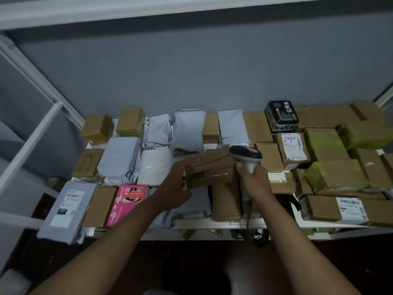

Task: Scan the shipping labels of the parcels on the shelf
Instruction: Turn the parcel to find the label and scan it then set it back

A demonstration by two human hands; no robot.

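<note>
Left hand (174,184) grips brown cardboard parcel (209,170); right hand (254,182) clenches grey handheld scanner (246,157). Turn label squarely toward scanner head.

- Left hand (173,184) grips the left end of a brown cardboard box (209,168) above the shelf (219,225)
- Right hand (254,177) holds a handheld scanner (246,157) just beside the box
- Parcels crowd the shelf, among them a pink package (127,202)
</note>
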